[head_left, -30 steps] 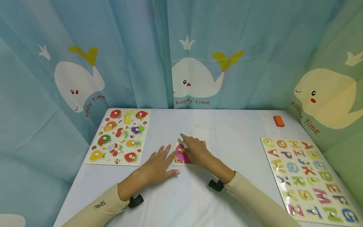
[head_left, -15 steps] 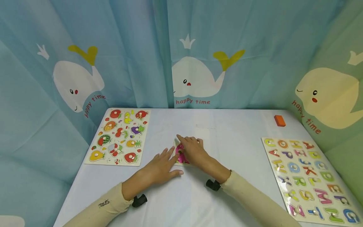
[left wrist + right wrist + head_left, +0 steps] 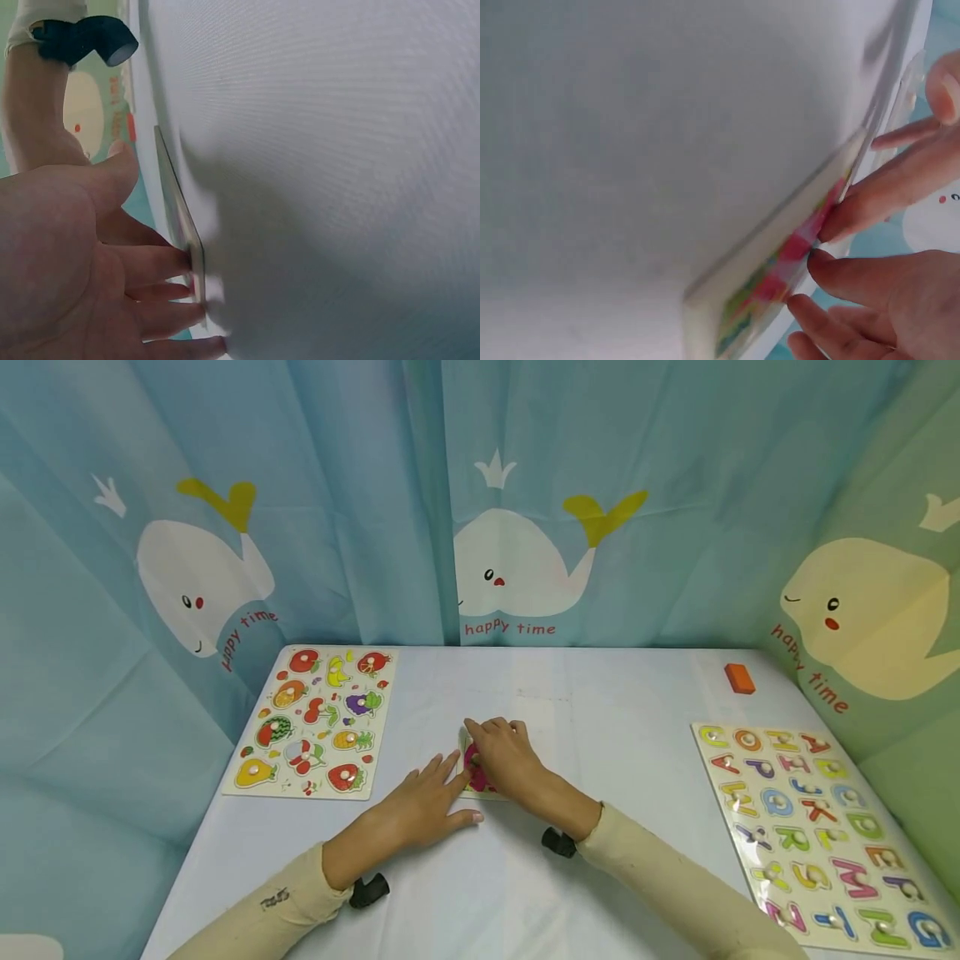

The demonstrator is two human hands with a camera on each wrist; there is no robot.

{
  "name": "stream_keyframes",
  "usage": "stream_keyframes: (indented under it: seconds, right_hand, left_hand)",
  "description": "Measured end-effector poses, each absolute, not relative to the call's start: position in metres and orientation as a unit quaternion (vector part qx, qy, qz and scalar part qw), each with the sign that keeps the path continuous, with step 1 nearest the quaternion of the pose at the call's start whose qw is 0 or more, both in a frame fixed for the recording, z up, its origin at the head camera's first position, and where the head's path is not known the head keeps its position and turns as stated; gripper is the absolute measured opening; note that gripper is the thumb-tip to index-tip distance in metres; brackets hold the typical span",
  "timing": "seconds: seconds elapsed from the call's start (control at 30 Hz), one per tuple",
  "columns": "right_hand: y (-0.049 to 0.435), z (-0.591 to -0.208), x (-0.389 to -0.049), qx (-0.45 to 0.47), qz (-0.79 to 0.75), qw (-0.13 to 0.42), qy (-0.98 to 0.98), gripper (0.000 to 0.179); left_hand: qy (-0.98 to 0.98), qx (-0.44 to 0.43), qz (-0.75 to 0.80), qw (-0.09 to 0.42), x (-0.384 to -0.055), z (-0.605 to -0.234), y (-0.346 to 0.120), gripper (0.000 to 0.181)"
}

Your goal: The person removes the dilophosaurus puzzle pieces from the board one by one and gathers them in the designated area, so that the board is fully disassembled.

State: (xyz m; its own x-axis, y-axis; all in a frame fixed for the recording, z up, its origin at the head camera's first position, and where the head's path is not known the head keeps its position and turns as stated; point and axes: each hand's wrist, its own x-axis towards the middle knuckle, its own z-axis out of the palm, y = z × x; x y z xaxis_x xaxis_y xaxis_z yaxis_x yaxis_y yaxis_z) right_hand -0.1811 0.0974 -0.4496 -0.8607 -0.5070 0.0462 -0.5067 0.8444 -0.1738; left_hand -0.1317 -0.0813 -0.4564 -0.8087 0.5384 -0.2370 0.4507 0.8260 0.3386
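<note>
A small dinosaur puzzle board (image 3: pixel 478 784) with a pink picture lies flat on the table, mostly covered by the hands in the head view. Its thin edge (image 3: pixel 176 199) shows in the left wrist view. My left hand (image 3: pixel 416 808) lies with spread, straight fingers along the board's left side, one fingertip over its picture. Over the board's middle and right, my right hand (image 3: pixel 512 767) reaches with index finger extended toward the far left corner. In the right wrist view the right thumb (image 3: pixel 847 276) touches the picture (image 3: pixel 780 277); the other fingers are bent loosely beside it.
A fruit peg puzzle (image 3: pixel 311 722) lies at the left. At the right are an alphabet peg puzzle (image 3: pixel 817 835) and, behind it, an orange block (image 3: pixel 739 678). A blue whale-print curtain (image 3: pixel 360 527) rises behind the table. Black wrist camera mounts (image 3: pixel 369 890) hang under the sleeves.
My right hand has moved slightly left across the puzzle board, covering more of the dinosaur picture. The left hand shifted a little right, then stayed put. The other puzzles have not moved.
</note>
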Motion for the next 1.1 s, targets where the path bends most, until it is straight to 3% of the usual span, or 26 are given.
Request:
stream_keyframes:
  seconds: [0.53,1.1]
  right_hand:
    - [0.0954,-0.4432,-0.1895,-0.26,-0.092,0.083,0.958,0.057]
    - [0.0949,-0.4433,-0.1878,-0.276,-0.092,0.03,0.956,0.062]
  left_hand:
    - [0.942,0.261,0.134,0.16,-0.1301,-0.4512,-0.0783,0.074]
    - [0.942,0.267,0.135,0.15,-0.1311,-0.4563,-0.0821,0.074]
